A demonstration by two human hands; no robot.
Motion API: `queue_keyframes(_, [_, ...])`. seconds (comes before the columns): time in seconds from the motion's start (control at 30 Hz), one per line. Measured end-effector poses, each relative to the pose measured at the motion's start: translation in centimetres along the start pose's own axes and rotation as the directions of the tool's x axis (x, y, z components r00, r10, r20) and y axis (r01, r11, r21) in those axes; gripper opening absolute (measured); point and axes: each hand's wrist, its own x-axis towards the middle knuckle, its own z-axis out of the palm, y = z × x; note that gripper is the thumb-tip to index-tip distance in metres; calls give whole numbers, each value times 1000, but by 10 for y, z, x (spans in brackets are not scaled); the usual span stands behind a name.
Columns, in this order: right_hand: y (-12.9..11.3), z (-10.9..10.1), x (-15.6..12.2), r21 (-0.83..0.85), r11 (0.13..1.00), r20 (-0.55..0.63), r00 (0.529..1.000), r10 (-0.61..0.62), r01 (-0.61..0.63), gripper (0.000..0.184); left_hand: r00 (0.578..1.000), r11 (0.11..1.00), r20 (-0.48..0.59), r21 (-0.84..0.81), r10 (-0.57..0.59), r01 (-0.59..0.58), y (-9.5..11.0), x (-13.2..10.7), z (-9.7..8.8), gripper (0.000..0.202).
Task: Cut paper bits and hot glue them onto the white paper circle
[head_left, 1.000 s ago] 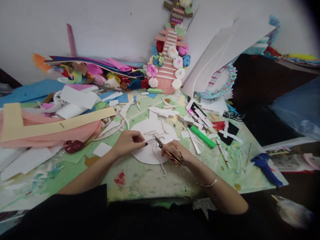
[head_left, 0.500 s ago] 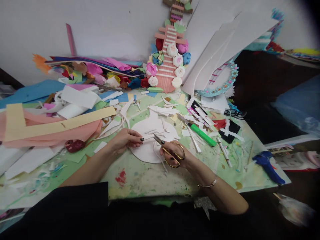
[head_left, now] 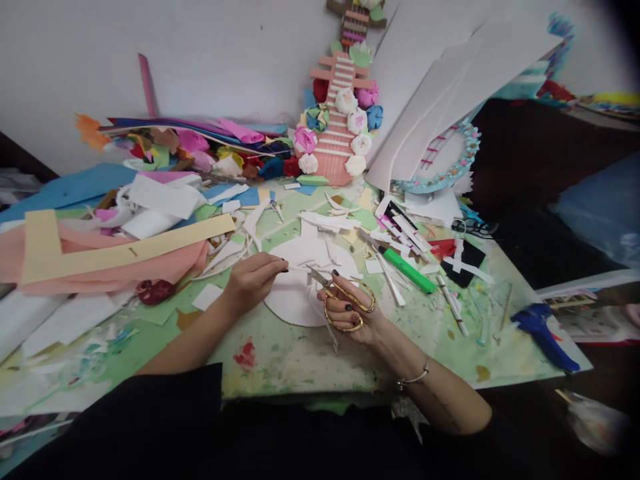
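Scissors (head_left: pixel 361 298) with gold handles are in my right hand (head_left: pixel 353 310), fingers through the loops. Their blades point up and left, over a white round paper cutout (head_left: pixel 290 303) on the table. My left hand (head_left: pixel 257 280) is pinched on the end of a thin white paper strip (head_left: pixel 299 269), which runs toward the scissor tips. Whether the blades touch the strip I cannot tell. Several small white paper pieces (head_left: pixel 333 252) lie on the cutout. A narrow white strip hangs below my right hand.
A green utility knife (head_left: pixel 407 270) and white markers (head_left: pixel 453 305) lie to the right, with a blue glue gun (head_left: pixel 545 337) near the table's right edge. Paper sheets and a yellow strip (head_left: pixel 145 248) cover the left. A pink guitar-shaped craft (head_left: pixel 334 150) with paper flowers stands against the wall.
My left hand has turned, its back now more toward me. The fingers of my right hand have opened out around the scissor handles. The view has shifted slightly.
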Motion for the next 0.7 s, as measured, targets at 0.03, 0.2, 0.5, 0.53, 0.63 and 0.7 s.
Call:
queue_keyframes(0.03, [1,4,-1,23,1000,9,1000,-10,10,60,998,1000,-47,13,28,-28,0,-1,0,14])
queue_keyframes(0.2, [7,21,-1,3,999,-39,998,-46,46,55,993,991,-115,130,24,-9,4,-1,-1,18])
queue_keyframes(0.5, [17,14,-15,-306,949,-223,964,-145,72,55,576,556,-25,-297,-817,776,-31,10,-21,8])
queue_keyframes(0.53, [16,12,-16,-337,940,-231,963,-141,57,55,545,502,48,-329,-837,800,-32,11,-20,11])
queue_keyframes(0.63, [11,7,-14,-424,905,-222,972,-80,-23,52,488,346,260,-444,-833,826,-21,16,-10,22])
queue_keyframes(0.7, [7,6,-10,-503,864,-196,976,-94,-18,45,432,206,351,-527,-831,824,-9,17,-1,28])
